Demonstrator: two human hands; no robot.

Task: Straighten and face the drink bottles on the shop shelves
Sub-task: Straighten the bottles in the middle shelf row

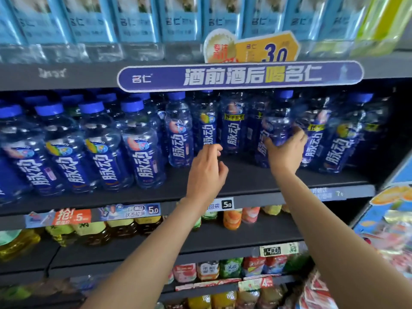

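Gripping a blue bottle (275,128) with my right hand (286,150): fingers (297,132) curl round its right side, thumb on the label front. It stands upright on the middle shelf (245,175), set back from the edge, between the neighbouring blue bottles. My left hand (207,172) hovers just in front of the shelf, fingers loosely curled, holding nothing, fingertips near the bottle behind it (208,128); contact, can't tell. Left of that, a front row of blue bottles (89,148) sits closer to the shelf edge, labels facing out. Purple banner (239,75) runs above; price tags (133,210) run along the rail below. Upper shelf carries light-blue bottles (138,23).
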